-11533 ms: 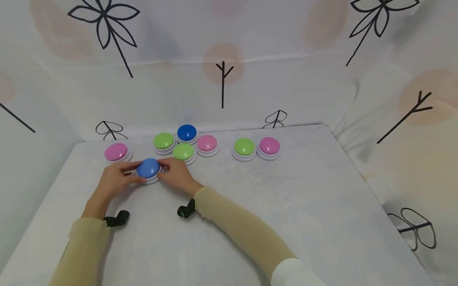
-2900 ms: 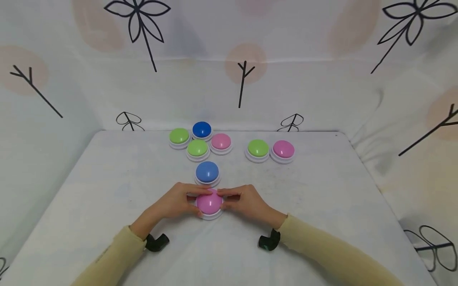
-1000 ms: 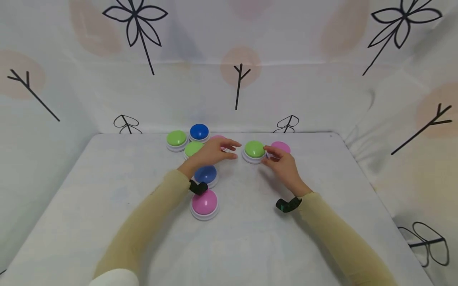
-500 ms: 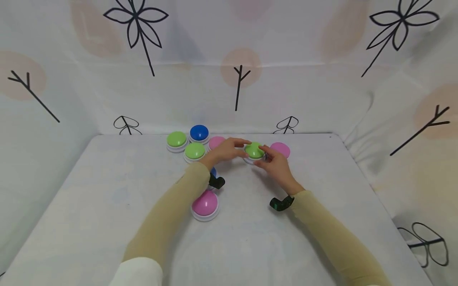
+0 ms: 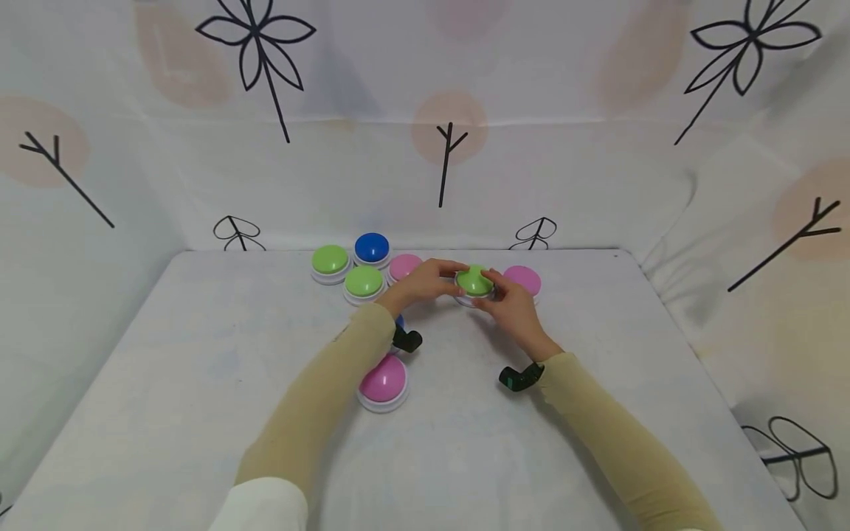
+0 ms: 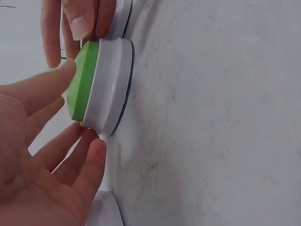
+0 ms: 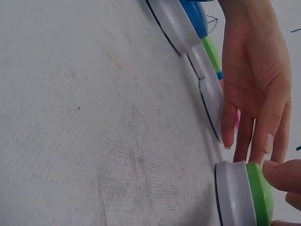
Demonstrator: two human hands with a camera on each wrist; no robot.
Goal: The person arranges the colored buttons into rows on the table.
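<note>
A green push button (image 5: 474, 280) with a white round base stands on the table towards the back right of centre. My left hand (image 5: 426, 280) holds it from the left, fingertips at its dome and rim. From the right, my right hand (image 5: 513, 310) grips the same button, a finger on the dome and the thumb by the base. In the left wrist view, the button's white base (image 6: 110, 84) rests on the table between the fingers of both hands. The right wrist view shows the button cut off at the lower edge, its green dome (image 7: 258, 193) touched by my right hand.
Right behind my right hand is a pink button (image 5: 522, 279). Left stand two green ones, a dark blue one (image 5: 372, 247) and a pink one (image 5: 403, 265). A lighter blue button (image 5: 399, 322) is mostly hidden by my left sleeve; a pink button (image 5: 384, 380) sits nearer.
The pink button from the far left now stands below the lighter blue one, which also moved right. Both hands have left the pink button and taken hold of the right-hand green one.
</note>
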